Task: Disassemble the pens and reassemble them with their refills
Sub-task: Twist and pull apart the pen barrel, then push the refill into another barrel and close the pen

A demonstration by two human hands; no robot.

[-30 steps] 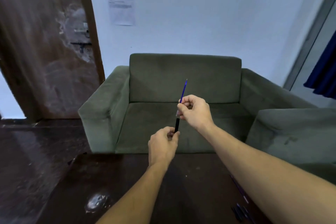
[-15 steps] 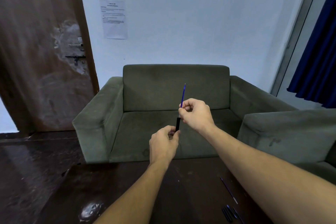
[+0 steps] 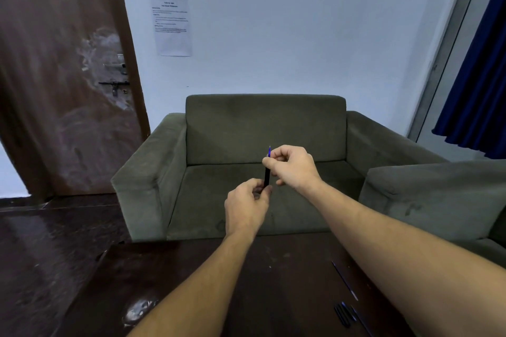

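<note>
Pen barrel (image 3: 266, 176): black, thin, short part visible between the two hands.
Refill (image 3: 269, 151): blue, only its tip shows above the right fingers.
Direction: long axis almost upright, the tip points up.
Place: in the air above the table (image 3: 191, 282), in front of the sofa (image 3: 262, 128).
Left hand (image 3: 246, 206): grip closed on the lower end of the pen barrel, forearm rising from below.
Right hand (image 3: 291, 165): grip pinched on the refill at the barrel top.
Spare parts (image 3: 345, 314): dark pieces lying on the table, near the right forearm.

**Soft, cool light with curved edges**

The room is evenly lit with a bluish tone. The dark table (image 3: 191, 282) shows a pale glare spot near its front left. The door (image 3: 54, 76) and curtain (image 3: 482, 85) bend at the edges; shadows are weak.
</note>
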